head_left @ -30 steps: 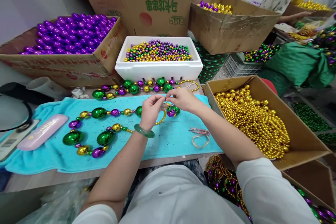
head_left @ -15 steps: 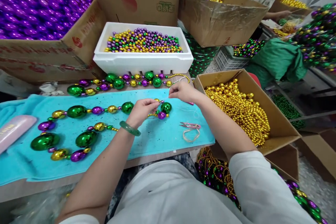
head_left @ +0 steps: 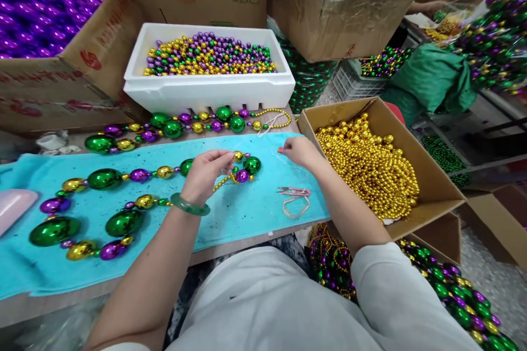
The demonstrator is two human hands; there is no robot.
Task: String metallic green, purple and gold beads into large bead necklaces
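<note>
A strand of large green, purple and gold beads (head_left: 104,179) lies looped on the turquoise towel (head_left: 242,219). My left hand (head_left: 208,173), with a green bangle at its wrist, is closed in a pinch at the strand's right end, beside a gold bead (head_left: 237,156). Over the towel's right side, my right hand (head_left: 302,152) has its fingers closed at a small red-and-yellow thing (head_left: 280,149), whose kind I cannot make out. Thin clear thread (head_left: 294,165) curls beneath that hand. Pink thread snips (head_left: 294,191) lie nearer me, beside a pale loop of cord (head_left: 295,208).
Behind the towel lies another bead strand (head_left: 173,129), before a white foam box (head_left: 209,90) of small beads. A carton (head_left: 436,209) of gold bead chains stands at right. Purple beads (head_left: 37,11) fill a carton at left. A pink case (head_left: 16,205) lies on the towel.
My right hand has moved slightly right and down, and the small red-and-yellow thing now shows at its fingertips. My left hand has shifted a little left. The whole view has shifted slightly.
</note>
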